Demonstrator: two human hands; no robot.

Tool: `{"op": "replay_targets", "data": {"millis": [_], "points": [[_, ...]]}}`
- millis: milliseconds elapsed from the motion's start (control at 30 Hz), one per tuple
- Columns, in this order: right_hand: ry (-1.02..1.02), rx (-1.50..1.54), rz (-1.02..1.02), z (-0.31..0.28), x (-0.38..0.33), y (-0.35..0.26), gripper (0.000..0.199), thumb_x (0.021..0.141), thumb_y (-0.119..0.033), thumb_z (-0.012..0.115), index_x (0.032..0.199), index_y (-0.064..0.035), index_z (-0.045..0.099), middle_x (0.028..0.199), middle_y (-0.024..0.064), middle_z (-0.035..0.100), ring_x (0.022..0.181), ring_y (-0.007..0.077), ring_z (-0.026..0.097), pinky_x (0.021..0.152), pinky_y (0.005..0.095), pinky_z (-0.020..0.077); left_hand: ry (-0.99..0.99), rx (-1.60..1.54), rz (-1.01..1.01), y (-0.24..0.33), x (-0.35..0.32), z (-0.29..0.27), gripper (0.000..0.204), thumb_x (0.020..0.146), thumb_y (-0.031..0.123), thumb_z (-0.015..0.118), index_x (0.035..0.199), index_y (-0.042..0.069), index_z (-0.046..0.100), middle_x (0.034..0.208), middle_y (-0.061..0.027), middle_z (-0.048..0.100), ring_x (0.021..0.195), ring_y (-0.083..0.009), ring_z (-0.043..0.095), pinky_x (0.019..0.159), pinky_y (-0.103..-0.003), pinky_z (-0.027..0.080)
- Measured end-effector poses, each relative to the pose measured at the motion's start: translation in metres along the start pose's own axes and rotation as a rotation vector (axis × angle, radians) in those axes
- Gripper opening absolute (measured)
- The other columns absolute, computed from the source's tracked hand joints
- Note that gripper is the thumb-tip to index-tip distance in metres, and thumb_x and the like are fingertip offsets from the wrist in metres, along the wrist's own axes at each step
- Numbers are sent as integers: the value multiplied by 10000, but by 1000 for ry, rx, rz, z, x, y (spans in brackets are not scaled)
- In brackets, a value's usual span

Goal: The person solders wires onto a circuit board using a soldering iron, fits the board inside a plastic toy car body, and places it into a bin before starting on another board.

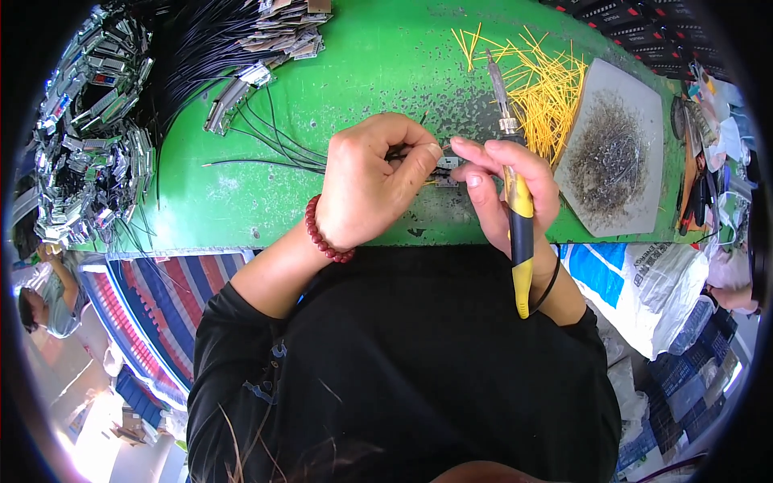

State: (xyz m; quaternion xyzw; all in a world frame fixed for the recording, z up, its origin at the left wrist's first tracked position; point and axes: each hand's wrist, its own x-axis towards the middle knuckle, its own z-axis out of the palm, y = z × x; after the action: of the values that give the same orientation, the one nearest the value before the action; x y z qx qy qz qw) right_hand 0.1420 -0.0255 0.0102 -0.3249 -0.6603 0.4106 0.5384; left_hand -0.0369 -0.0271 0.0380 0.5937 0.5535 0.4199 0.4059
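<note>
Soldering iron (522, 241), one, yellow-black, in right hand (543, 187): fingers half curled round handle, tip pointing away over green table (362, 76). Left hand (366, 181), one: nearly closed, thumb and forefinger pinched, apparently on black cables (278, 149), several; exact grip hidden. Small metal part (448, 164), one visible, between both hands' fingertips. Grey tray (605, 78): one, right side. Yellow wires (551, 101): one heap, uncountable, beside tray.

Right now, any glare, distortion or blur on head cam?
Head view: overexposed patch at lower left, pale sheen on the green table at left; head view: black fisheye vignette, striped fabric bowed near rim; head view: soldering iron looks sharp, small part by the left hand too fine to resolve.
</note>
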Motion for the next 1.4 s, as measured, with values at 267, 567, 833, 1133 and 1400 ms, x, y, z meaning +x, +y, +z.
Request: {"op": "replay_targets", "data": {"millis": [267, 567, 833, 1133, 1400], "points": [[-20, 32, 23, -4, 0, 0, 301, 848, 39, 624, 1134, 51, 531, 999, 195, 691, 871, 216, 702, 697, 284, 580, -14, -24, -25, -1, 1, -1, 59, 790, 25, 692, 783, -19, 653, 689, -84, 614, 566, -119, 553, 521, -253, 451], [-9, 15, -1, -6, 9, 2, 315, 836, 9, 656, 1136, 29, 564, 946, 138, 683, 816, 198, 703, 636, 260, 552, -28, 113, 101, 1, 2, 0, 45, 765, 33, 692, 750, 20, 652, 694, -84, 617, 558, -179, 578, 511, -279, 463], [32, -20, -42, -10, 12, 5, 305, 833, 8, 647, 1126, 28, 562, 896, 131, 707, 750, 151, 679, 613, 242, 533, -33, 138, 75, 3, 2, -2, 62, 754, 44, 697, 732, 32, 640, 672, -82, 614, 578, -224, 593, 512, -311, 465], [-28, -66, 15, -8, 9, 4, 331, 785, -4, 689, 1104, 8, 602, 858, 113, 706, 694, 141, 681, 536, 225, 501, -38, 159, 193, -1, -2, 0, 41, 758, -3, 697, 764, 18, 661, 656, -41, 566, 494, -94, 454, 450, -241, 353], [19, 39, 112, -4, 8, 2, 310, 794, 10, 668, 1097, 13, 603, 895, 133, 695, 795, 177, 709, 627, 254, 553, -46, 203, 176, 2, -2, 1, 50, 754, 40, 698, 742, 43, 650, 678, -90, 609, 588, -232, 610, 510, -325, 473]]}}
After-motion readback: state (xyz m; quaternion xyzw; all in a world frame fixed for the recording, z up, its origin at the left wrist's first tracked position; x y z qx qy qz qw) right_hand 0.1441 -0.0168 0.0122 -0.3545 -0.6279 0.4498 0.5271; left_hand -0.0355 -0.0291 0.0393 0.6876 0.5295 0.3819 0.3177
